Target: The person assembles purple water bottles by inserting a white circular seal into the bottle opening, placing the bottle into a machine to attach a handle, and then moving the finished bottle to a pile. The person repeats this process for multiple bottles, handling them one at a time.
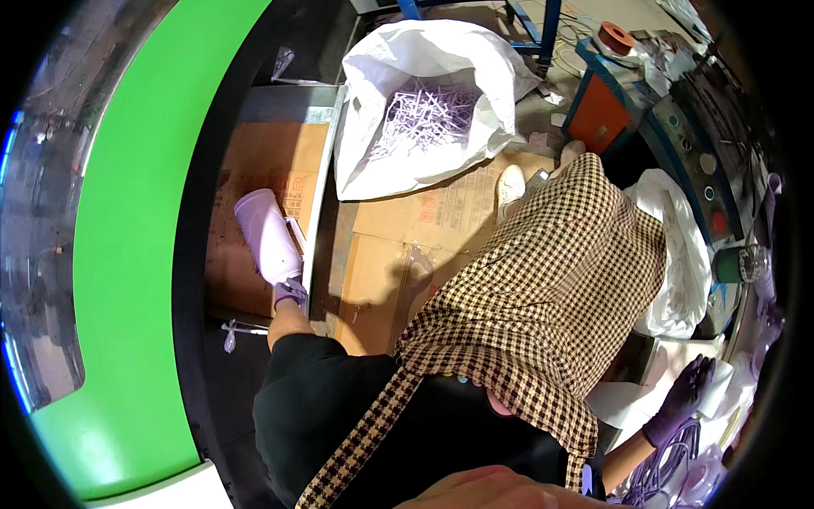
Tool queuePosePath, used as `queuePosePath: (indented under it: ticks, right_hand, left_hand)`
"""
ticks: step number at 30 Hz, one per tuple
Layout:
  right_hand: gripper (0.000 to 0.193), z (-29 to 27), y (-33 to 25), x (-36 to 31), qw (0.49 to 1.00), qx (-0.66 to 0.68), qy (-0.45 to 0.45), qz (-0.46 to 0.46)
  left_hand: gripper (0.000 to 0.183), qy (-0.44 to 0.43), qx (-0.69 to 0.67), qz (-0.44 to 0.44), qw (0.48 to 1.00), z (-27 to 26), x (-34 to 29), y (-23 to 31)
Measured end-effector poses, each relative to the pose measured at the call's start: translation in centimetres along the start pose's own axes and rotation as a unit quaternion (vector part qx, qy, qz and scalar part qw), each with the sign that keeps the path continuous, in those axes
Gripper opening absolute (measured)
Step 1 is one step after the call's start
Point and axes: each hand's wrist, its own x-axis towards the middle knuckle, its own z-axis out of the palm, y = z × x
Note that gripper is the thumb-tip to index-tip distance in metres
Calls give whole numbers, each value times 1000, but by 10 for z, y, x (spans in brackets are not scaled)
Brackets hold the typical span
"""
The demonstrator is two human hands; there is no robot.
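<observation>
The left hand, in a purple glove, has its fingers curled tightly around the lower end of a pale lilac plastic bottle; the bottle rises up and away from the fingertips, over a brown cardboard sheet lying beyond them. The right hand, also gloved in purple, has its fingers loosely spread and resting on a white sheet, gripping nothing; just below those fingers lies a tangle of lilac plastic pieces; far beyond the left fingers, an open white sack holds more lilac scraps.
</observation>
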Motion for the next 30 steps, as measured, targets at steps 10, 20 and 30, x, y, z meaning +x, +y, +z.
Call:
queuePosePath:
  ticks: [10,20,30]
  right_hand:
    - [48,85,-14,-6,999,-31,-44,0]
    - [34,191,-17,-37,974,189,-27,125]
    - [20,267,-55,-60,950,-184,-158,-196]
  left_hand:
    - [28,-245,-24,348,905,42,-25,132]
    - [64,-202,185,632,725,176,-162,157]
    - [61,-310,29,838,448,110,-315,270]
